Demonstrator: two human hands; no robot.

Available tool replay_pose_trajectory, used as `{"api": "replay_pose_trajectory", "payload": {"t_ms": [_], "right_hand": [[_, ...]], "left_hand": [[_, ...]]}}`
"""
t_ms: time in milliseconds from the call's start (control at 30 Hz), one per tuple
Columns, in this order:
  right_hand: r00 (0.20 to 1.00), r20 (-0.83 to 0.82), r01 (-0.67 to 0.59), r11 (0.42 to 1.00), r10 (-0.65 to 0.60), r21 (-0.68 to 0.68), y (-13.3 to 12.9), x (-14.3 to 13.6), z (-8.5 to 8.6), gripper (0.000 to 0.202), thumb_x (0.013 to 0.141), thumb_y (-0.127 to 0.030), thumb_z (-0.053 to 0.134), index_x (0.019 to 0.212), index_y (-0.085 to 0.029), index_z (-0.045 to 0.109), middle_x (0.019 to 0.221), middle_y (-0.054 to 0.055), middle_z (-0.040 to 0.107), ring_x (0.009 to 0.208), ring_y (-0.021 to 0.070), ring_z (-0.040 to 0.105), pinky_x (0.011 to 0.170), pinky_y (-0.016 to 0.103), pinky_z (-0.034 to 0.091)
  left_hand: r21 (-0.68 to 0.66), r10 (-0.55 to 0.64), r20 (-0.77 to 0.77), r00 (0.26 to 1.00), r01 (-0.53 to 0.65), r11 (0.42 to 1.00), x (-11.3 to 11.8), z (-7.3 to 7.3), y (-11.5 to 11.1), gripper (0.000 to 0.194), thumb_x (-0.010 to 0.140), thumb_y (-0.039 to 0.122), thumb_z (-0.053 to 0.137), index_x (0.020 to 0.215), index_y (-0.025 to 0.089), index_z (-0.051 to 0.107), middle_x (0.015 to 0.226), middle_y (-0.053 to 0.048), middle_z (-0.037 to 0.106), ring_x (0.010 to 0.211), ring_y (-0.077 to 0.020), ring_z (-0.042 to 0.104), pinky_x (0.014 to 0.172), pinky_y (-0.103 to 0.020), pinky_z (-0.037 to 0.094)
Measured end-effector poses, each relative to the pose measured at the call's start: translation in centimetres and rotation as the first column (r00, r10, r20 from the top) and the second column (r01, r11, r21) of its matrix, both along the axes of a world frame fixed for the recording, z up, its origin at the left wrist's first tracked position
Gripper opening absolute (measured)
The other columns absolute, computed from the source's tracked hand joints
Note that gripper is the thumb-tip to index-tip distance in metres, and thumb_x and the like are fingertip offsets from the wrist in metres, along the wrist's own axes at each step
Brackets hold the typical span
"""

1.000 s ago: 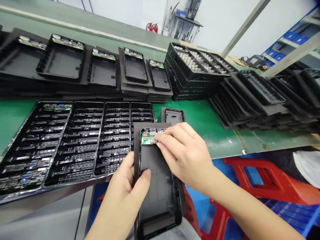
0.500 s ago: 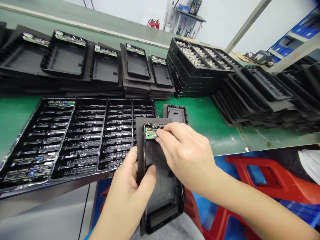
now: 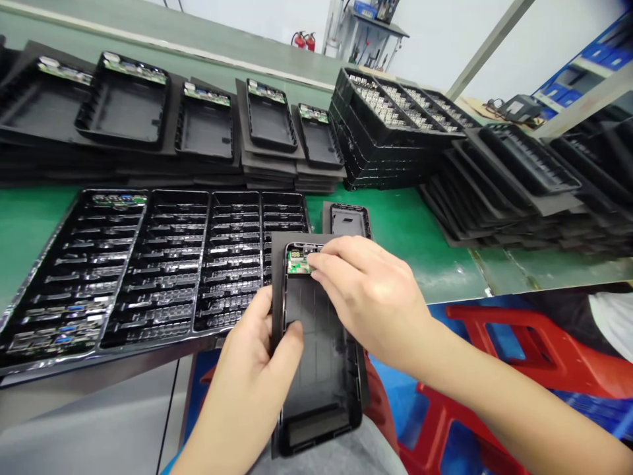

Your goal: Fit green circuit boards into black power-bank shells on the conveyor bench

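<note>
Just left of the right hand's fingers, the small display on the green circuit board shows digits that look like 188; nothing else is legible

Left hand grips black case — right hand presses green board in.

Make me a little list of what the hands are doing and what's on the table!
left hand: grips the black shell by its left edge, thumb inside
right hand: fingertips press on the green circuit board at the shell's top end
in front: big black slotted tray on the green table
further back: rows of stacked black shells with boards
right: piles of black trays
below: red stool
</note>
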State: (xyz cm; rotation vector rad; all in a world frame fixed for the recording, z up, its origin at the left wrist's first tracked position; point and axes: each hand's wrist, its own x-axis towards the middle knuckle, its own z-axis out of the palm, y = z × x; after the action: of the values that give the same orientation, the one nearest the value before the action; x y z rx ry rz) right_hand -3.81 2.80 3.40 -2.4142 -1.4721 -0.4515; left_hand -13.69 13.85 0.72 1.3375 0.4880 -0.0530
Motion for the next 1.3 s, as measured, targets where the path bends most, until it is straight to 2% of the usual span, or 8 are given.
{"api": "replay_pose_trajectory", "payload": {"t_ms": [167, 267, 533, 667, 867, 1067, 1200, 1300], "right_hand": [[0.997, -0.079, -0.018, 0.999, 0.022, 0.049, -0.41, 0.08, -0.01, 0.016, 0.085, -0.007, 0.05, 0.092, -0.012, 0.064, 0.092, 0.008, 0.063, 0.084, 0.018, 0.058, 0.073, 0.031, 0.05], [0.997, -0.082, 0.0, 0.997, 0.006, 0.082, -0.5, 0.01, 0.0, 0.016, 0.084, -0.006, 0.051, 0.087, -0.012, 0.065, 0.088, 0.006, 0.064, 0.082, 0.0172, 0.058, 0.071, 0.029, 0.05], [0.999, -0.044, 0.014, 0.99, -0.008, 0.142, -0.49, 0.02, -0.21, 0.02, 0.082, -0.003, 0.05, 0.077, -0.015, 0.066, 0.084, 0.005, 0.065, 0.08, 0.016, 0.059, 0.068, 0.027, 0.049], [0.999, -0.042, -0.002, 0.986, 0.01, 0.166, -0.4, 0.0, -0.21, 0.018, 0.078, 0.0, 0.053, 0.074, -0.013, 0.066, 0.082, 0.005, 0.065, 0.078, 0.0159, 0.059, 0.069, 0.026, 0.048], [0.996, -0.095, 0.019, 0.978, 0.001, 0.207, -0.22, 0.17, 0.18, 0.019, 0.079, -0.002, 0.054, 0.069, -0.015, 0.065, 0.078, 0.003, 0.066, 0.074, 0.0134, 0.059, 0.067, 0.024, 0.048], [0.997, -0.082, 0.002, 0.974, 0.017, 0.225, -0.49, 0.28, 0.49, 0.019, 0.082, -0.007, 0.053, 0.069, -0.015, 0.063, 0.076, 0.002, 0.066, 0.071, 0.0123, 0.059, 0.064, 0.024, 0.047], [0.997, -0.062, -0.029, 0.973, 0.044, 0.23, -0.75, 0.29, 0.42, 0.018, 0.081, -0.005, 0.053, 0.07, -0.015, 0.062, 0.077, 0.003, 0.065, 0.074, 0.0123, 0.059, 0.068, 0.023, 0.047], [0.997, -0.061, -0.032, 0.973, 0.047, 0.229, -0.78, 0.34, 0.35, 0.018, 0.082, -0.006, 0.052, 0.071, -0.015, 0.062, 0.078, 0.003, 0.065, 0.075, 0.0124, 0.058, 0.069, 0.023, 0.048]], "left_hand": [[-0.056, 0.01, -0.042, 0.999, -0.012, 0.998, -0.31, 0.2, 0.05, 0.04, 0.08, 0.024, 0.055, 0.119, 0.026, 0.047, 0.111, -0.001, 0.065, 0.094, -0.0185, 0.063, 0.073, -0.026, 0.051], [-0.051, 0.015, -0.045, 0.999, -0.017, 0.999, -0.38, 0.24, 0.01, 0.041, 0.079, 0.025, 0.056, 0.119, 0.025, 0.047, 0.111, -0.002, 0.065, 0.093, -0.019, 0.063, 0.07, -0.026, 0.051], [-0.056, -0.004, -0.03, 1.0, 0.002, 0.998, -0.07, 0.48, -0.16, 0.038, 0.082, 0.028, 0.053, 0.119, 0.025, 0.045, 0.115, -0.002, 0.064, 0.101, -0.0195, 0.061, 0.075, -0.027, 0.051], [-0.006, -0.007, 0.005, 1.0, 0.007, 1.0, -0.07, 0.52, -0.19, 0.035, 0.083, 0.027, 0.051, 0.118, 0.025, 0.046, 0.117, -0.001, 0.063, 0.105, -0.0185, 0.059, 0.083, -0.027, 0.048], [0.027, -0.042, -0.009, 0.999, 0.043, 0.999, -0.54, 0.42, -0.16, 0.035, 0.083, 0.025, 0.051, 0.118, 0.026, 0.046, 0.116, 0.001, 0.063, 0.106, -0.0171, 0.058, 0.084, -0.025, 0.048], [-0.008, -0.048, -0.03, 0.998, 0.048, 0.999, -0.5, 0.36, -0.13, 0.041, 0.08, 0.025, 0.055, 0.12, 0.027, 0.045, 0.117, -0.001, 0.062, 0.1, -0.0195, 0.06, 0.061, -0.02, 0.049], [-0.073, -0.011, -0.044, 0.999, 0.008, 0.997, -0.32, 0.73, -0.31, 0.039, 0.078, 0.025, 0.056, 0.116, 0.025, 0.049, 0.108, -0.001, 0.066, 0.093, -0.02, 0.062, 0.058, -0.021, 0.049], [-0.065, 0.006, -0.027, 1.0, -0.007, 0.998, -0.35, 0.86, -0.33, 0.04, 0.078, 0.023, 0.056, 0.117, 0.024, 0.05, 0.107, -0.002, 0.066, 0.095, -0.0209, 0.061, 0.061, -0.021, 0.049]]}}
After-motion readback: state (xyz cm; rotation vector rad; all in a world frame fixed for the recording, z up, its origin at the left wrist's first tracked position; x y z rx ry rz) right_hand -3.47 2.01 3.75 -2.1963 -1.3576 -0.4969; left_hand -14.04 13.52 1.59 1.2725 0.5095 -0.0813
